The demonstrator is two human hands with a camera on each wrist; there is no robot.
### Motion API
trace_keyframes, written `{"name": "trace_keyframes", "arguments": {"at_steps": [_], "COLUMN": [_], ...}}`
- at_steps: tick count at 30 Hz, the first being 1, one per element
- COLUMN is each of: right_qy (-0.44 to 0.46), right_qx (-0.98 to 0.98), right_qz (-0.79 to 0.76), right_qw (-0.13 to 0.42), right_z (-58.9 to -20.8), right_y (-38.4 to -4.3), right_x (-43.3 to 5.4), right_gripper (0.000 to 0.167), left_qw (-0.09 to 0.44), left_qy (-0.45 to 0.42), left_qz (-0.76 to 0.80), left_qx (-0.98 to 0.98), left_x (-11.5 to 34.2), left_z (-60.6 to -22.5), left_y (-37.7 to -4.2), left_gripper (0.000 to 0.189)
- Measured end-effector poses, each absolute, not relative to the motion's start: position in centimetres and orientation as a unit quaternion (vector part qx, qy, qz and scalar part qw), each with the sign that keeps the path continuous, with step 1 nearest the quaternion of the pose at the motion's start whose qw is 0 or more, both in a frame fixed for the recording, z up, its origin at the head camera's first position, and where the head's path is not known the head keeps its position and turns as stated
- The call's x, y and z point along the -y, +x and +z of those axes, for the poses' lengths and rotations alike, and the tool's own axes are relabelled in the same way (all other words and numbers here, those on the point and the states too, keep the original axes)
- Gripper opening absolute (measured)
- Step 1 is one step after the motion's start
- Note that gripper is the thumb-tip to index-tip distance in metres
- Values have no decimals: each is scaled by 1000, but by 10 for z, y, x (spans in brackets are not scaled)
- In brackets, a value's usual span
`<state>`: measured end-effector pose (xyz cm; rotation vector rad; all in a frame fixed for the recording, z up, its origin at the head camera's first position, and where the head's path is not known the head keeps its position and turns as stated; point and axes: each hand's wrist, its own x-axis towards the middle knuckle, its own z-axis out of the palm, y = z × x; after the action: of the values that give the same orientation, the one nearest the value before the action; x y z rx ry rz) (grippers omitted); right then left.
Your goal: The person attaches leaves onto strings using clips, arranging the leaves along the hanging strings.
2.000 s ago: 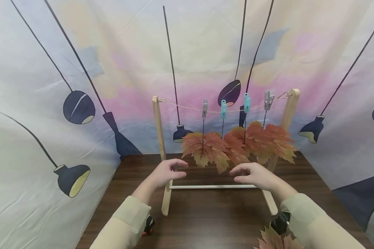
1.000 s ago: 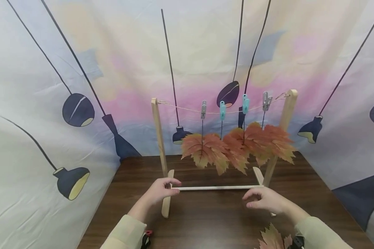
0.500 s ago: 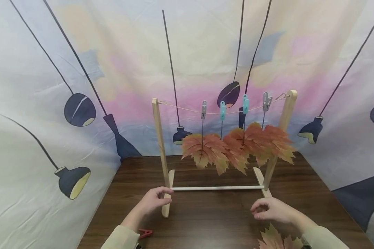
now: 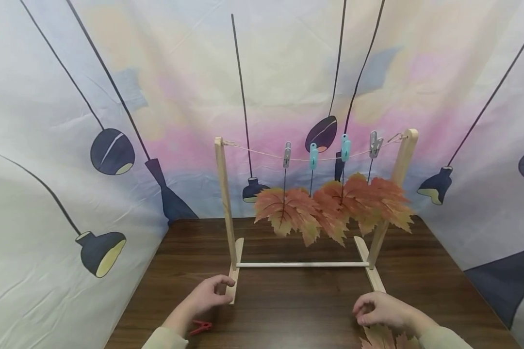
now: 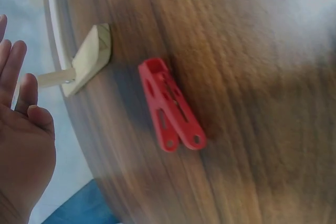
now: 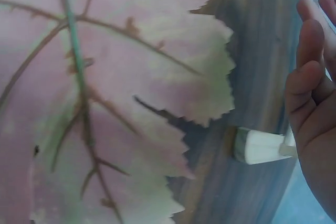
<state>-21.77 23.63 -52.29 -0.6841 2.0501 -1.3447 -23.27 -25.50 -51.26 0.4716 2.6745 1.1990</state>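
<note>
My left hand (image 4: 206, 294) holds nothing, fingers loosely bent, beside the left foot (image 4: 232, 291) of a wooden rack. Below it on the table lies a red clothespin (image 4: 201, 327); the left wrist view shows this red clothespin (image 5: 170, 106) flat on the wood, apart from the hand (image 5: 23, 150). My right hand (image 4: 386, 310) is also without a thing in it, loosely curled above a loose maple leaf (image 4: 382, 338). That leaf (image 6: 131, 72) fills much of the right wrist view, with the hand (image 6: 315, 108) at the edge. The sleeve partly hides the leaf in the head view.
The wooden rack has a left post (image 4: 225, 203), a right post (image 4: 403, 160) and a white crossbar (image 4: 303, 264). Grey (image 4: 286, 156) and teal clothespins (image 4: 313, 156) on its string hold several orange maple leaves (image 4: 288, 206). A printed cloth backdrop (image 4: 288, 72) surrounds the table (image 4: 297, 310).
Both hands have drawn back from the hanging leaves toward the table's front, left hand leftward, right hand rightward. The red clothespin has come into fuller view. The rack's crossbar and feet are uncovered.
</note>
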Motion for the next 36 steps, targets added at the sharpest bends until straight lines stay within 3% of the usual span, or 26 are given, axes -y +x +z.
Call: {"name": "trace_keyframes", "arguments": {"at_steps": [15,26,36], "right_qy": [-242,-246,-212], "right_qx": [-771,-778,-809], "right_qz": [-507,-510,-486], "right_qw": [300,272,254], "right_z": [-546,-547,-545], "right_y": [-207,-210,-211], "right_x": [-246,-264,-282], "right_gripper": [19,22,26], "left_qw": [130,92,90], "left_qy": [107,87,71], "left_qz": [391,356,323], "left_qx": [-905,-926,-939], "left_x": [284,304,322], "left_z": [-531,-549,-559], "left_y": [-209,-193,-180], "left_gripper": [43,47,51]}}
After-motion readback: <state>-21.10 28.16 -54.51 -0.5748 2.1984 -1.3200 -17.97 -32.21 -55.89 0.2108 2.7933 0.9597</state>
